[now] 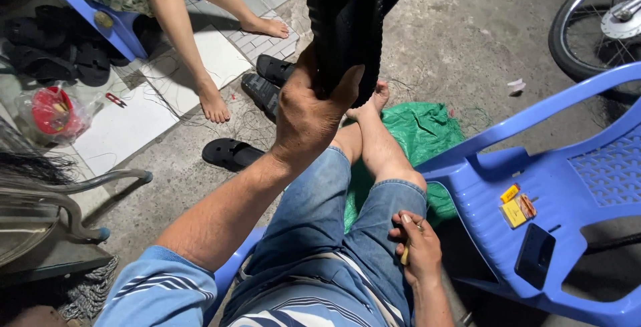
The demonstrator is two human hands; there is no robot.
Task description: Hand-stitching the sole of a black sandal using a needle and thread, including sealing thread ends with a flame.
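Left hand [308, 116], nearest the lens, is raised and clamped on a black sandal [350, 20] that hangs long axis vertical above the knees. Right hand [417, 250] rests low beside the thigh, fingers closed around a small yellow stick [404, 255], well apart from the sandal.

Head camera, looking steeply down, close over lap

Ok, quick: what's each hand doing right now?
Left hand: closed, gripping the black ribbed fabric, held up.
Right hand: closed on a small yellowish stick, resting on the thigh.
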